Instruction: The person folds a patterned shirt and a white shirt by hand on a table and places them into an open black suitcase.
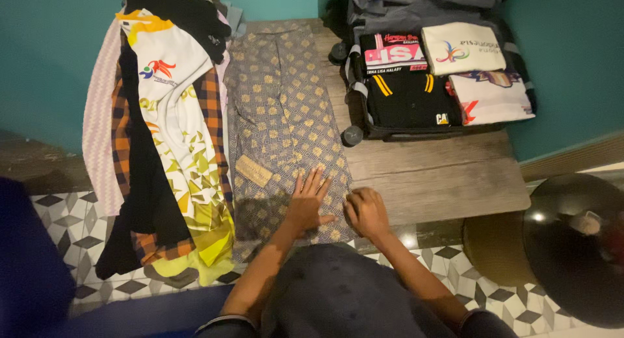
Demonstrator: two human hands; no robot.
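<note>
With the left hand [309, 201] flat and open and the right hand [366, 211] curled pinching the patterned trousers [279, 110], the hem may bunch and crease crookedly.

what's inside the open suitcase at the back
The suitcase holds folded shirts in view: a black and pink one, a cream one, a black one and a white one. Anything beneath them is covered.

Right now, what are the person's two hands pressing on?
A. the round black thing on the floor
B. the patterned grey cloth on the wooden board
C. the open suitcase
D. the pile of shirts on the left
B: the left hand lies flat and the right hand is curled on the patterned grey cloth, away from the suitcase and the pile of shirts.
</note>
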